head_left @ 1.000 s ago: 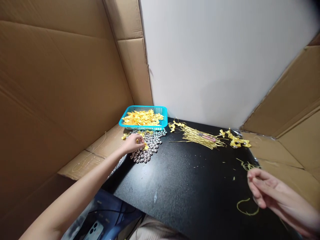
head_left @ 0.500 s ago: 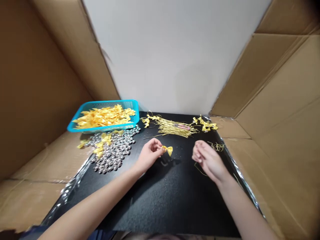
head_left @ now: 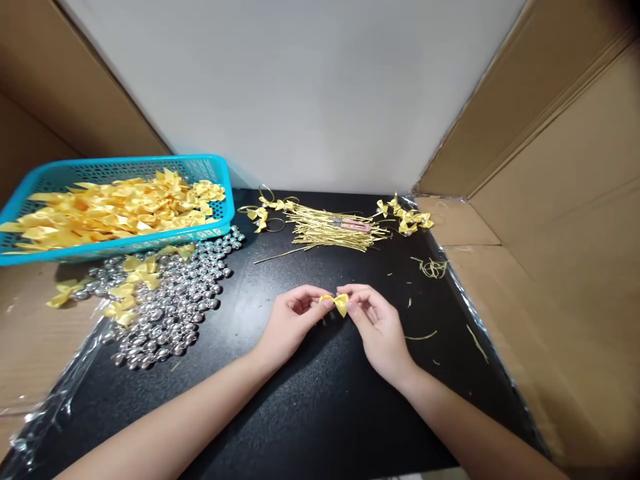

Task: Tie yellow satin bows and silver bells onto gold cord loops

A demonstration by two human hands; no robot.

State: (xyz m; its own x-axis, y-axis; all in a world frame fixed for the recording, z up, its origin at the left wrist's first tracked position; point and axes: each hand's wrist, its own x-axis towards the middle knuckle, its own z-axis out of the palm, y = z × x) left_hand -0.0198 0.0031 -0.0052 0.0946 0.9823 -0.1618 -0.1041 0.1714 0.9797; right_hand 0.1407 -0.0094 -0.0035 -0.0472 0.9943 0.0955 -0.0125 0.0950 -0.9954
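A small yellow ribbon bow is held up over the black table at its middle. My left hand pinches the bow's left loop between thumb and fingers. On the other side, the thumb and fingers of my right hand close on the right loop. Beyond both hands lies a bundle of gold twist ties, with a pink-handled snipping tool on top. To the left, silver bells or beads are spread in a heap, with several loose yellow bows on them.
A blue basket full of yellow bows stands at the back left. Bows with ties attached lie at the back right, near a tangle of gold ties. Cardboard walls flank the table; a white panel backs it.
My right hand has moved left to the bow and now grips its right side. The left hand keeps hold of the bow. The whole view has shifted closer to the table.
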